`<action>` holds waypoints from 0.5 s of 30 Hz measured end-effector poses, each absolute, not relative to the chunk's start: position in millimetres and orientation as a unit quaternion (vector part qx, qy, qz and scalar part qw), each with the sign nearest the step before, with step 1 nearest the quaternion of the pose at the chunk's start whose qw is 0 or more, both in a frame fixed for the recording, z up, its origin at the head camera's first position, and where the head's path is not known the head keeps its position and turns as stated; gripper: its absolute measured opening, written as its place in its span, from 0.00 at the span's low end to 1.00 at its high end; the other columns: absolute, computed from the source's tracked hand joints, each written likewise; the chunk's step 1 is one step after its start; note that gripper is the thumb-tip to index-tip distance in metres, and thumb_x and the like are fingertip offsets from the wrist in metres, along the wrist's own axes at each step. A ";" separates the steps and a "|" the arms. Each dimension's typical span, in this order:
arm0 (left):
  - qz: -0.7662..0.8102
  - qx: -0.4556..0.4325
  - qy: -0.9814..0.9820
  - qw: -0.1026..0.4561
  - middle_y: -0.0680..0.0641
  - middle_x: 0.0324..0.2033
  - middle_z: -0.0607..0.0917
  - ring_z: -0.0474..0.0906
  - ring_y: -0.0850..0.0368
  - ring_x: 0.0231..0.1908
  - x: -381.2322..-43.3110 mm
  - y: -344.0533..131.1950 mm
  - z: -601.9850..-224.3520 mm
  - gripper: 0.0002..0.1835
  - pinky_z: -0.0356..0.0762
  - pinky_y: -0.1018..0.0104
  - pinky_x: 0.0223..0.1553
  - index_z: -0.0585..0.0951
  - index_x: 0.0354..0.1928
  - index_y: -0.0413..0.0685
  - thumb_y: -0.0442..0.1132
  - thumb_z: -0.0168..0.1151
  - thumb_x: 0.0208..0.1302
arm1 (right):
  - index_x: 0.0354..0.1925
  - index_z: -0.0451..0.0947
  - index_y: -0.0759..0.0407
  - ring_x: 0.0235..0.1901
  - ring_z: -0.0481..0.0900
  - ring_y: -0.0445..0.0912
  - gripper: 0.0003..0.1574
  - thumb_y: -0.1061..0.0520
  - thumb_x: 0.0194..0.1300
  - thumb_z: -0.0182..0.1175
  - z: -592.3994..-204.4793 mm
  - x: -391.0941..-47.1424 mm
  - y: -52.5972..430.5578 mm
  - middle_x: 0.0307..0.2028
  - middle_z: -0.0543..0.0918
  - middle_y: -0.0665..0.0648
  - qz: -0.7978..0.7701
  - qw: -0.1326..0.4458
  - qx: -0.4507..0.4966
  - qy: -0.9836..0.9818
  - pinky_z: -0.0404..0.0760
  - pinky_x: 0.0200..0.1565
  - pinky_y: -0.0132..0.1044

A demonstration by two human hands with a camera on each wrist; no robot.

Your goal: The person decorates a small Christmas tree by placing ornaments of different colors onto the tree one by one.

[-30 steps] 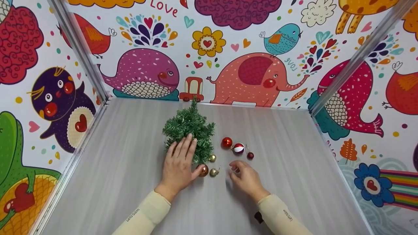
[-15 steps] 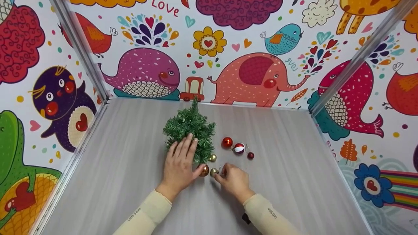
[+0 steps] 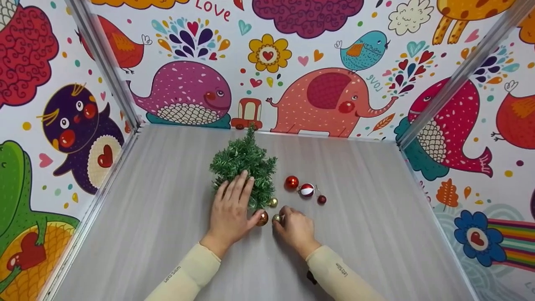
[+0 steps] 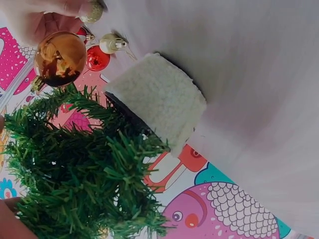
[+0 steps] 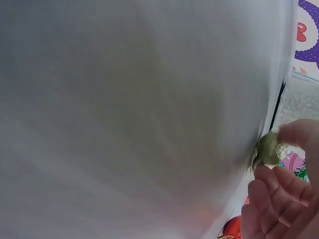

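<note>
A small artificial Christmas tree [image 3: 238, 159] stands on the table, its pale base [image 4: 159, 94] visible in the left wrist view. My left hand [image 3: 230, 211] rests against the near side of its branches, fingers extended. Beside the left thumb, at the tree's lower right edge, is a shiny copper bauble [image 3: 262, 219]. My right hand [image 3: 297, 230] pinches a small glittery gold bauble [image 5: 269, 148] between thumb and fingertips, low over the table. In the left wrist view this gold bauble [image 4: 91, 12] shows just past the copper one.
A smooth gold bauble [image 3: 273, 202] lies right of the tree. Farther right are a shiny red bauble [image 3: 291, 182], a red-and-white one [image 3: 307, 190] and a small dark red one [image 3: 321, 200]. Printed cartoon panels [image 3: 188, 92] wall in the grey table [image 3: 167, 167].
My right hand has moved left from beside the loose baubles to the glittery gold bauble and taken hold of it. The left hand stays at the tree.
</note>
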State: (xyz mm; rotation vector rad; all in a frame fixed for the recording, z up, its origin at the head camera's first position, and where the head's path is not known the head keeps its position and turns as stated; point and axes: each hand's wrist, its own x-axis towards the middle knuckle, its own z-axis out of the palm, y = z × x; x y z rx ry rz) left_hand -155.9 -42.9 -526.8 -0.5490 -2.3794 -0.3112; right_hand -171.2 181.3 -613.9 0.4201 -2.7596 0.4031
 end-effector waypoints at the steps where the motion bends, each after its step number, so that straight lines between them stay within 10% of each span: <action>1: -0.120 -0.210 -0.911 0.334 0.40 0.73 0.62 0.65 0.45 0.68 -156.0 -43.1 -526.7 0.50 0.55 0.47 0.69 0.64 0.73 0.41 0.64 0.66 0.55 | 0.35 0.78 0.49 0.21 0.78 0.46 0.16 0.43 0.56 0.70 -614.1 -171.1 181.5 0.22 0.75 0.45 0.141 0.160 0.153 -0.965 0.74 0.20 0.45; 15: -0.127 -0.209 -0.909 0.339 0.41 0.73 0.62 0.65 0.46 0.67 -156.6 -43.3 -527.4 0.49 0.56 0.47 0.68 0.65 0.73 0.43 0.62 0.65 0.53 | 0.39 0.80 0.49 0.25 0.80 0.49 0.12 0.52 0.55 0.67 -615.6 -171.1 183.3 0.28 0.79 0.48 0.133 0.164 0.209 -0.955 0.77 0.21 0.48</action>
